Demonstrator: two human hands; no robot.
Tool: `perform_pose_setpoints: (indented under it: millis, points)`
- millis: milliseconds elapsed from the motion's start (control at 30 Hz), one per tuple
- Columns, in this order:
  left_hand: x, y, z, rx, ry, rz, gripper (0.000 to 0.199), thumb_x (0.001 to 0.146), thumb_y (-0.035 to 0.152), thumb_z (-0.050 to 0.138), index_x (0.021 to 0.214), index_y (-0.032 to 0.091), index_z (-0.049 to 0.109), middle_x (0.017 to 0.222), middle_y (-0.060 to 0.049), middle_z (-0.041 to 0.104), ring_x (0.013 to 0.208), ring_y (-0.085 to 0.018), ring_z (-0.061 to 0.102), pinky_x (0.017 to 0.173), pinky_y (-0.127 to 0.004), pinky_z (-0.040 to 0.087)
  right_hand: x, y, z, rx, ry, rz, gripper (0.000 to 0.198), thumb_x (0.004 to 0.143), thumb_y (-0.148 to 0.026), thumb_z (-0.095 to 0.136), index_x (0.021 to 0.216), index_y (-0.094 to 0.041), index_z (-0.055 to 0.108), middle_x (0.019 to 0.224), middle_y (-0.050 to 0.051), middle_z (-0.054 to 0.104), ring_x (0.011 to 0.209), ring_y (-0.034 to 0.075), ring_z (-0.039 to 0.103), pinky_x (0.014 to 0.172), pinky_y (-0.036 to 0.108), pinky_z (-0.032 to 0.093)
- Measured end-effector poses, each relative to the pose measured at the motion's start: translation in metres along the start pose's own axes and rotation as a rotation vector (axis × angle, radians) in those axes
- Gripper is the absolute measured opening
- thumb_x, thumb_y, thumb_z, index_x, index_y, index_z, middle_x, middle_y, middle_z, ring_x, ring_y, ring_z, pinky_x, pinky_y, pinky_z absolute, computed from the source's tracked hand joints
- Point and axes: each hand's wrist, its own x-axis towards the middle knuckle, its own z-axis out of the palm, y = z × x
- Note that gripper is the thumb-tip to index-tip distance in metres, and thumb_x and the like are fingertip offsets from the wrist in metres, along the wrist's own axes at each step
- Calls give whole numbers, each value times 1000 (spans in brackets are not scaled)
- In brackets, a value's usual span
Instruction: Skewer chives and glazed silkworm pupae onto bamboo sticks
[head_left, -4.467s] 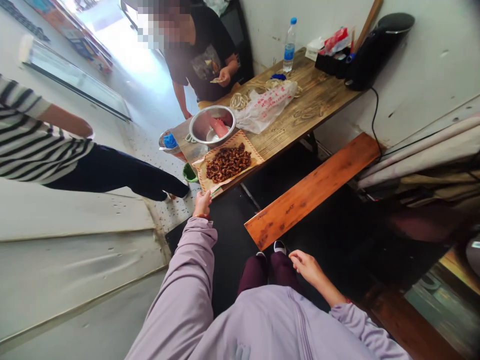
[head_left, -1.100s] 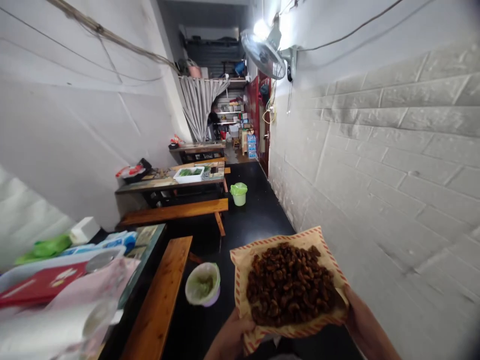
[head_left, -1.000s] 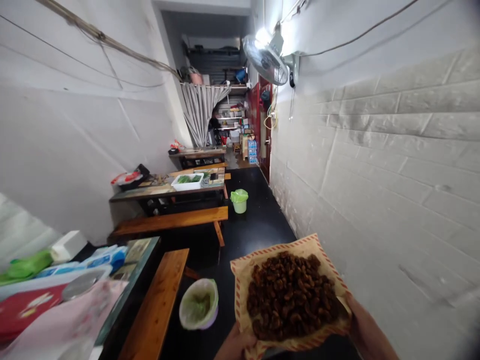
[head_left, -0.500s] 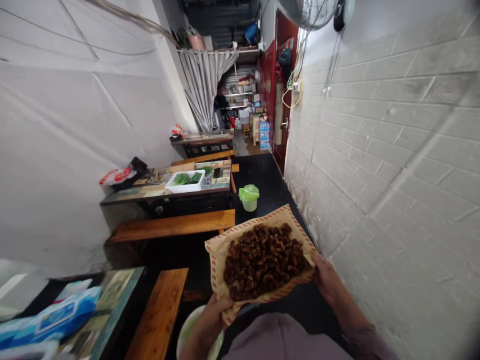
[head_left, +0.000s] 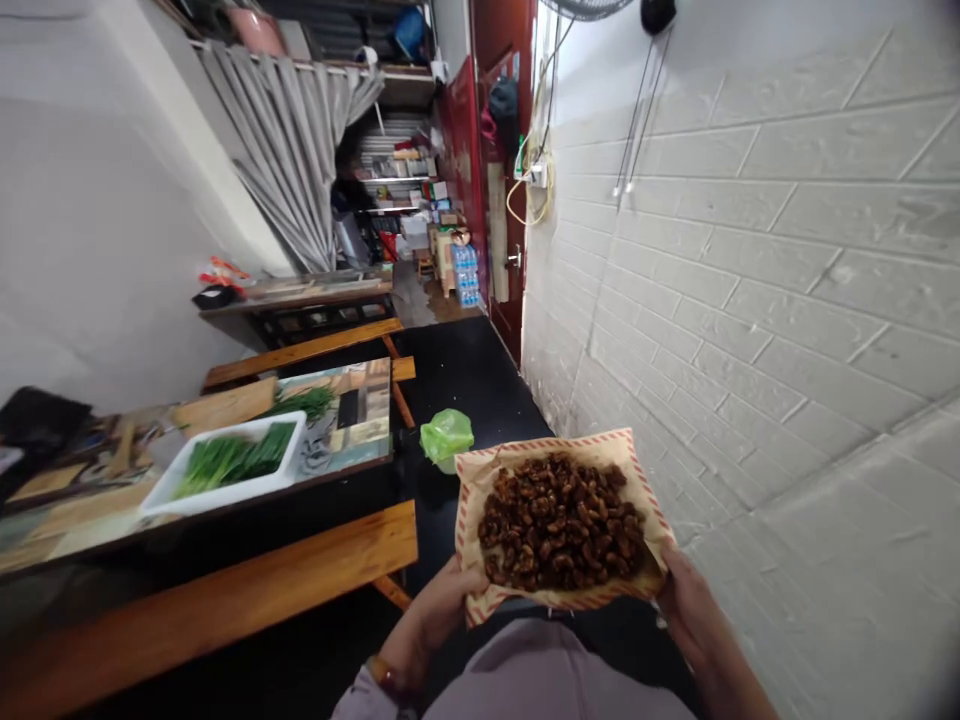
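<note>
A tray lined with brown paper (head_left: 476, 475), its border striped red, sits level in front of my body. Dark brown, glossy curled pieces that look like glazed cashews (head_left: 562, 520) fill the middle of it. My left hand (head_left: 450, 590) grips the near left corner, thumb over the paper. On the other side my right hand (head_left: 686, 590) is closed round the right edge, its fingers mostly hidden underneath. The paper covers nearly all of the tray itself.
A bin with a green bag (head_left: 448, 435) stands on the black floor ahead. Left are a wooden bench (head_left: 300, 570) and a table with a white tub (head_left: 154, 500) of green vegetables. A block wall (head_left: 750, 300) runs along the right; a red door (head_left: 510, 330) lies beyond.
I have moved forward along the aisle: the table, bench and bin are closer and further left. The near left table has left the view. Both hands still hold the tray.
</note>
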Motion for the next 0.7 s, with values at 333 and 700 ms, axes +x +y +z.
perform_pose_setpoints:
  millis: [333,700]
  points:
    - [224,76,8,-71,90,120,65,54,3,56,117,10,70,103,-11,77,105,-32,70,100,-43,50,253,-83,50,-89,89,10,38,64,-40,83,98,-25,76,110,1,76,108,23,68,80,25,59]
    - [350,189,-80,-212,369,264,65,55,3,62,119,13,66,105,-10,76,104,-29,70,98,-41,50,493,-85,222,-229,-201,208,39,67,-44,84,98,-23,75,103,0,76,94,17,68,77,21,56]
